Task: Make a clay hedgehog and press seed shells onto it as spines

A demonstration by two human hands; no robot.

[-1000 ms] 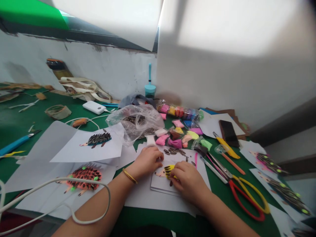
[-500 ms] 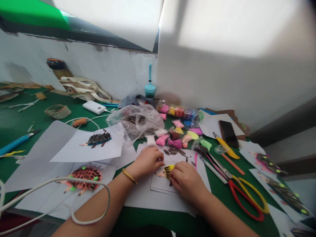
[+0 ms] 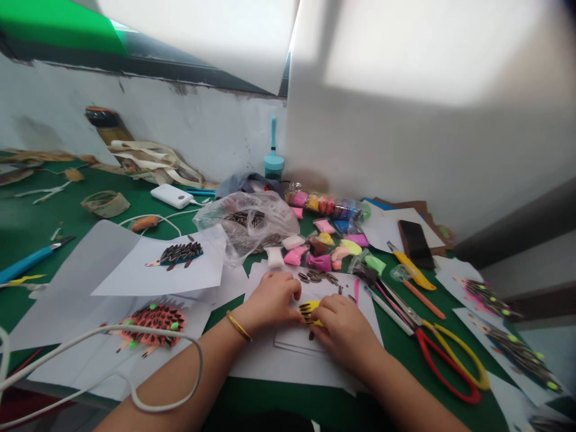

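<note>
A small hedgehog picture with a yellow clay body [image 3: 309, 311] lies on a stack of white paper [image 3: 292, 343]; dark striped sunflower seeds sit in the clay. My left hand [image 3: 275, 298] is at its left side, thumb and forefinger apart, the thumb tip by the head and covering it. Over the right part of the body bends my right hand [image 3: 345, 329], fingertips closed down against the clay. Whatever those fingertips pinch is hidden. Just beyond both hands, loose sunflower seeds [image 3: 316, 276] are scattered on the paper beside a thin pink clay strip [image 3: 357, 291].
Farther back are a plastic bag of seeds [image 3: 245, 225] and several clay packets [image 3: 318, 262]. Scissors [image 3: 418, 324], a yellow cutter [image 3: 414, 270] and a phone [image 3: 416, 243] lie right. A white cable [image 3: 135, 329] loops over a red hedgehog picture [image 3: 157, 321] at left.
My left hand has shifted slightly right and down, its thumb now over the hedgehog's head and its thumb and forefinger wider apart. My right hand has moved slightly right, uncovering more yellow clay.
</note>
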